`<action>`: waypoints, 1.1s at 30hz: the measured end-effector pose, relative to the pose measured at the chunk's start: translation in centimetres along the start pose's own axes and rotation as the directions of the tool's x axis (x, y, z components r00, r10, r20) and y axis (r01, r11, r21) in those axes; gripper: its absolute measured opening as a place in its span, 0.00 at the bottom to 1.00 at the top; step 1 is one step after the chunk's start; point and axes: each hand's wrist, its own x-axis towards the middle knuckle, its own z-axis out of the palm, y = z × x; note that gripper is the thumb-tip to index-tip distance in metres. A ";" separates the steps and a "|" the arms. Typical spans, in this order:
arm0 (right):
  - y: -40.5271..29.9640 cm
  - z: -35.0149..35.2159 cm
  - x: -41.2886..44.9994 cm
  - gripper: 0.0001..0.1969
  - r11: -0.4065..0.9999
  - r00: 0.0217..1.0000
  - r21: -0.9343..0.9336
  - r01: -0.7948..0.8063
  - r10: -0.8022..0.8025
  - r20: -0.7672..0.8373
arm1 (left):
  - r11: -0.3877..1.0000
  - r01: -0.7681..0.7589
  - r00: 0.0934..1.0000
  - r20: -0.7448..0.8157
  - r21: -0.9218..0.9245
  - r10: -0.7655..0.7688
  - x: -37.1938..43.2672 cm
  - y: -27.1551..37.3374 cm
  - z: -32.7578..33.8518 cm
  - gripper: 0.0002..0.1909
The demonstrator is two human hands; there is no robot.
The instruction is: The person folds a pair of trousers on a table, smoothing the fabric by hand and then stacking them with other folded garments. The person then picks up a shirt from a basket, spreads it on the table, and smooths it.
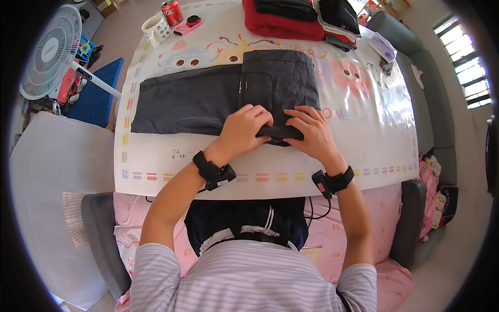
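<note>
A pair of dark grey trousers (187, 101), as far as the folds let me tell, lies flat across the table in front of me. Its right part is doubled over into a thicker block with a pocket on top. My left hand (247, 124) grips the near edge of this block, fingers curled on top and thumb at the lower edge. A short way to the right, my right hand (310, 130) pinches the same near edge between thumb and fingers. Black straps with small devices circle both wrists.
Folded clothes, including a red one (273, 23), are stacked at the table's far side. A patterned mug (155, 30), a red drink can (172, 12) and a pink-strapped watch (188, 25) stand far left. A tissue pack (383, 46) lies far right. A white fan (50, 50) stands left.
</note>
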 end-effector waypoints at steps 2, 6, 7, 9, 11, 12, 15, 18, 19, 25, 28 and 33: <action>-0.3 0.5 0.2 0.19 1.000 1.000 0.016 -0.021 0.021 -0.010 | 0.998 0.061 0.998 0.031 -0.002 -0.061 0.6 -0.2 0.2 0.17; -2.0 1.3 1.2 0.18 0.985 0.981 -0.011 -0.174 0.172 -0.083 | 0.989 0.145 0.989 0.005 0.025 -0.145 1.4 -0.1 1.4 0.15; -2.3 1.2 1.3 0.18 0.973 0.970 0.016 -0.231 0.232 -0.073 | 0.986 0.150 0.989 -0.015 0.068 -0.149 1.4 0.1 1.4 0.15; -2.0 0.6 1.4 0.17 0.980 0.972 0.082 -0.179 0.190 -0.141 | 0.983 0.185 0.981 0.060 0.000 -0.184 2.1 -0.4 0.6 0.14; -2.4 -0.1 1.0 0.16 0.982 0.964 0.141 -0.126 0.155 -0.215 | 0.973 0.221 0.967 0.141 -0.064 -0.210 3.1 -0.5 -0.4 0.14; -3.0 -0.6 0.1 0.15 0.991 0.947 0.107 -0.077 0.106 -0.302 | 0.958 0.282 0.940 0.217 -0.061 -0.263 3.7 -0.5 -0.7 0.14; -5.8 -0.4 -2.8 0.12 0.999 0.942 0.040 -0.013 0.026 -0.336 | 0.956 0.294 0.924 0.263 -0.022 -0.278 4.4 -1.6 -0.7 0.15; -7.9 2.1 -4.4 0.17 0.996 0.971 -0.081 0.041 -0.059 -0.233 | 0.961 0.275 0.896 0.374 -0.040 -0.240 5.7 -2.0 -1.5 0.16; -8.1 2.4 -4.3 0.17 0.996 0.970 -0.079 0.031 -0.049 -0.238 | 0.960 0.278 0.886 0.393 -0.023 -0.247 6.0 -2.0 -1.7 0.16; -7.5 4.2 -2.6 0.25 0.964 0.976 -0.231 -0.132 0.086 -0.198 | 0.977 0.210 0.883 0.426 0.019 -0.198 7.6 -0.5 -2.9 0.13; -7.4 4.9 -2.0 0.25 0.978 0.964 -0.098 -0.186 0.162 -0.211 | 0.977 0.195 0.891 0.402 0.085 -0.213 7.4 0.7 -3.3 0.14; -6.6 3.3 -0.5 0.23 0.977 0.977 0.007 -0.213 0.213 0.025 | 0.987 0.137 0.974 0.171 0.086 -0.150 5.3 1.4 -2.7 0.10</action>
